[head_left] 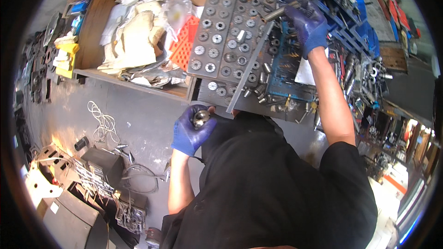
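Note:
In my left hand (194, 130), gloved in purple, sits a round metal collet nut (201, 119) with a hole through it, the fingers closed round its side. My right hand (307, 24), gloved alike, is stretched out over the far right of the bench with curled fingers. A grey metal cylinder (275, 14) juts leftward from those fingertips, which look closed on its end. Left of that hand stands a dark collet rack (217, 34) with rows of round slotted collets. A long grey metal bar (251, 67) lies slantwise across the rack. Beneath my right wrist is a blue tray (281, 80) of thin bits.
An open wooden drawer (87, 41) at the far left holds papers and an orange perforated sheet (183, 41). Blue bins (341, 32) stand at the far right, with loose metal tooling (355, 76) beside them. A white cord (105, 122) and machine parts (104, 168) lie on the left.

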The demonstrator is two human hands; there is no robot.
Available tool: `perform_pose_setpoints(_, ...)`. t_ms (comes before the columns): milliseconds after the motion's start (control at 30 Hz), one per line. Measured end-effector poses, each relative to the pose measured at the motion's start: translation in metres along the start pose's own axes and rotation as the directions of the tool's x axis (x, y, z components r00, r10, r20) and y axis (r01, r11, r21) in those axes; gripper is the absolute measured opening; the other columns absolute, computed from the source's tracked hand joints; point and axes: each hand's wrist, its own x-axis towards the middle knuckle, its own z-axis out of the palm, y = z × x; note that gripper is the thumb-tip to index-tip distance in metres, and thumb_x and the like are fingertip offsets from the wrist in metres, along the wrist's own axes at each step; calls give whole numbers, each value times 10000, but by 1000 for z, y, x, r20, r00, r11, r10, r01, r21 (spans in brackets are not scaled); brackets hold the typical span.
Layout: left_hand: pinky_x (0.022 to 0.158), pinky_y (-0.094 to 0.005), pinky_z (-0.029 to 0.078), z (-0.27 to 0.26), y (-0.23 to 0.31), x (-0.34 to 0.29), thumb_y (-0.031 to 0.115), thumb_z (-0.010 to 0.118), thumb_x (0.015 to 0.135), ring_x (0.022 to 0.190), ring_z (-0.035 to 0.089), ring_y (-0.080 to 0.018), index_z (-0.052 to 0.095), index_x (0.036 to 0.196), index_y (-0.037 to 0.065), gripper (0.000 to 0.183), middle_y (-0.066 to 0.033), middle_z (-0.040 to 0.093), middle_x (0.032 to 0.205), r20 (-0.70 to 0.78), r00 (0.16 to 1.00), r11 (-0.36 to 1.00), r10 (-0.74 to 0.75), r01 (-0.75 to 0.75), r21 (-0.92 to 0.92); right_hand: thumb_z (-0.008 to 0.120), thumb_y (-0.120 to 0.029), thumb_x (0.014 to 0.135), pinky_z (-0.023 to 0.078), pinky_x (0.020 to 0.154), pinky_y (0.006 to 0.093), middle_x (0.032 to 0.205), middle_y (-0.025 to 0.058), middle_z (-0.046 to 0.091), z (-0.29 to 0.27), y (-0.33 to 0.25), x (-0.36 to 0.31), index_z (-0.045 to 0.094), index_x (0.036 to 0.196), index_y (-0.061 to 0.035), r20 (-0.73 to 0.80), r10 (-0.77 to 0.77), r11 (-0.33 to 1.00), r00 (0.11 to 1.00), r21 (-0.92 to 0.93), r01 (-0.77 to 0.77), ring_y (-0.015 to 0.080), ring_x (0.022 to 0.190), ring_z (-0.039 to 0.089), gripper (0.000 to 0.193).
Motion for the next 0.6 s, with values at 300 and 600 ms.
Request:
perform_pose_setpoints(300,737,-325,550,13,-11,6,219,803,843,791,672,-121,699,996,6,282,-103,751,878,68,995,997,-73,71,30,740,-107,881,551,836,284,989,41,743,-29,-39,-73,736,1125,-41,148,-32,994,989,-94,46,106,899,677,253)
perform_pose_setpoints(600,779,-281,531,47,-28,23,213,744,936,830,629,-86,716,1072,11,245,-39,730,909,396,897,980,-194,195,38,676,-8,917,529,901,292,1059,37,720,-33,-3,-161,684,1203,-30,229,238,969,944,13,-248,104,973,656,288)
